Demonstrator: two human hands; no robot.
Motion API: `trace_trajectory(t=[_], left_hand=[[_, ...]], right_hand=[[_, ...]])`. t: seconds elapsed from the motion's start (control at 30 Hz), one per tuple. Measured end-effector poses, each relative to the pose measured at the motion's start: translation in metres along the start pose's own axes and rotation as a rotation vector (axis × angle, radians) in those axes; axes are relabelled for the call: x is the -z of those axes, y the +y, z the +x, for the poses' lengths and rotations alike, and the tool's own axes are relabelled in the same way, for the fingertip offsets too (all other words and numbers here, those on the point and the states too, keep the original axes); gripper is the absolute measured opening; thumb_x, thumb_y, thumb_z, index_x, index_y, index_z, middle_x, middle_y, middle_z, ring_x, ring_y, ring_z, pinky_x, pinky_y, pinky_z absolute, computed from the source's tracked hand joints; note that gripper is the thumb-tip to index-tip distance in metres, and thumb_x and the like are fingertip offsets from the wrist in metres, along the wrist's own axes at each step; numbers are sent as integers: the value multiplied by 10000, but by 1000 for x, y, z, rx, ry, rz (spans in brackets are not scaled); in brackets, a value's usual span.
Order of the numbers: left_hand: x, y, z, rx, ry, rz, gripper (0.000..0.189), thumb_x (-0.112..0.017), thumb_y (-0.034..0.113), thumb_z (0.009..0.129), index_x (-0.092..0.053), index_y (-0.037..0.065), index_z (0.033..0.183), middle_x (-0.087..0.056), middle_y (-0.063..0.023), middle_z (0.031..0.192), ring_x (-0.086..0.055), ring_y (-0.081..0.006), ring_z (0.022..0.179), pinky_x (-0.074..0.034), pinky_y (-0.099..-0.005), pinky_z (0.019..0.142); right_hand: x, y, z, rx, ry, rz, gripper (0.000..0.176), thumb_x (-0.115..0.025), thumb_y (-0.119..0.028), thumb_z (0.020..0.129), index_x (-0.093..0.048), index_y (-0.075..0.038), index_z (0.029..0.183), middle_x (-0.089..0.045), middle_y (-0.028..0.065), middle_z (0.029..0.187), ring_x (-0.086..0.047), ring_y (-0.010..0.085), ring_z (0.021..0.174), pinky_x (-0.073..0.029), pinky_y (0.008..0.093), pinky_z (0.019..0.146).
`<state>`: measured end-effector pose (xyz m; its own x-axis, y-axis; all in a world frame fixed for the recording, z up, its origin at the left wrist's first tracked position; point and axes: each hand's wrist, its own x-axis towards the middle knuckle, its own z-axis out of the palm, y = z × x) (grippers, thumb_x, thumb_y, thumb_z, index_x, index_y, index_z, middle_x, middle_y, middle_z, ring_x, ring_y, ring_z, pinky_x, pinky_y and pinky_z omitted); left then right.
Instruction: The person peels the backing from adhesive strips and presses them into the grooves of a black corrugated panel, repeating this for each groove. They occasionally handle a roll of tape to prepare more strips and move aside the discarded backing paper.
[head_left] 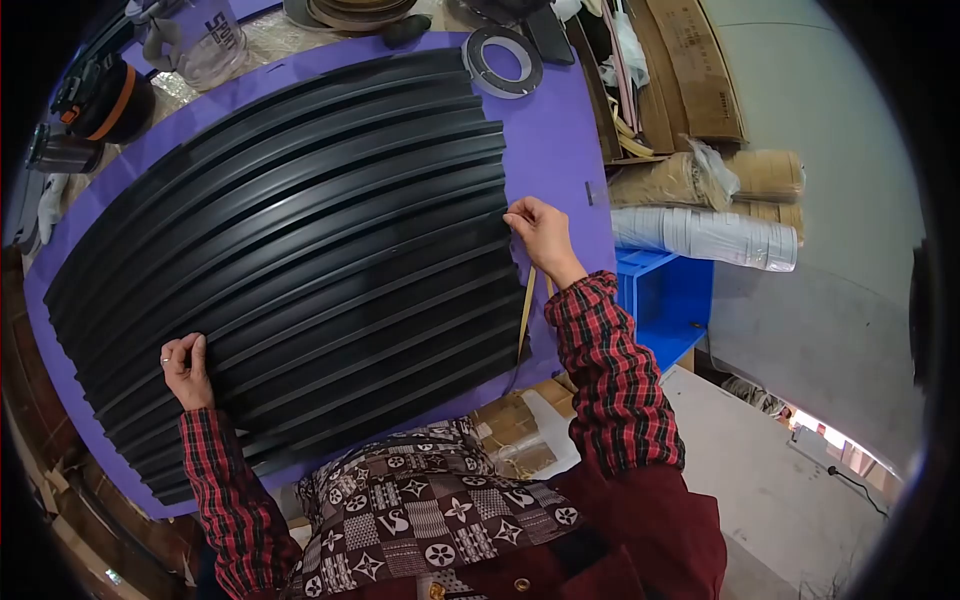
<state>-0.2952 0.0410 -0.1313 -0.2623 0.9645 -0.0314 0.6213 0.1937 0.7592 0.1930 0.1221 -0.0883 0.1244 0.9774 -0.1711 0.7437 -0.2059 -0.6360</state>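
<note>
Long black ribbed strips lie side by side in a wide sheet-like layer, curved in this view by the lens. My right hand is closed in a pinch at their right ends, with the fingertips right at the edge. A thin yellowish strip hangs down from under that hand along the ends. Over the lower left part of the layer, my left hand has its fingers curled against the thumb, close to the black surface. What sits in either pinch I cannot make out.
The strips rest on a purple tabletop. A roll of tape lies at its far right. Bottles, a clear jug and a dark orange-banded flask stand far left. Wrapped rolls and a blue crate are at the right.
</note>
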Motion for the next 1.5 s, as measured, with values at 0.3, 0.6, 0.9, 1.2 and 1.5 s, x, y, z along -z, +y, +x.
trace_trajectory(t=[0.3,0.6,0.9,1.2,1.5], left_hand=[[1,1,0,10,-5,-5,89,-605,98,751,-595,17,787,-449,-21,772,-447,-130,750,-381,-240,688],[-56,138,17,-306,-95,210,81,-570,60,722,-572,33,798,-513,-105,747,-492,-254,733,-398,-326,671],[-292,255,-8,-499,-226,-18,107,-584,103,695,-596,74,796,-532,-59,749,-489,-238,780,-364,-342,660],[-282,261,-10,-347,-323,12,80,-570,124,703,-618,93,757,-554,-41,770,-483,-227,825,-345,-331,709],[-206,293,-27,226,-1244,-1108,274,-392,212,853,-471,44,1055,-489,5,789,-419,-61,687,-351,-203,646]], right_hand=[[-4,9,9,-69,-37,47,133,-637,-94,666,-563,9,704,-517,89,539,-500,136,496,-404,256,496],[7,-4,13,-13,-163,-208,105,-555,-139,700,-558,-34,706,-563,148,643,-548,329,664,-425,387,583],[2,12,13,126,-99,-195,112,-537,-112,690,-543,-28,764,-553,155,707,-531,329,665,-421,381,571],[30,-31,-12,12,128,933,60,-551,-43,770,-545,-29,827,-557,29,735,-516,88,654,-421,212,598],[59,-69,-14,-72,-301,1684,101,-503,-132,816,-477,-76,896,-510,23,829,-492,109,731,-434,237,660]])
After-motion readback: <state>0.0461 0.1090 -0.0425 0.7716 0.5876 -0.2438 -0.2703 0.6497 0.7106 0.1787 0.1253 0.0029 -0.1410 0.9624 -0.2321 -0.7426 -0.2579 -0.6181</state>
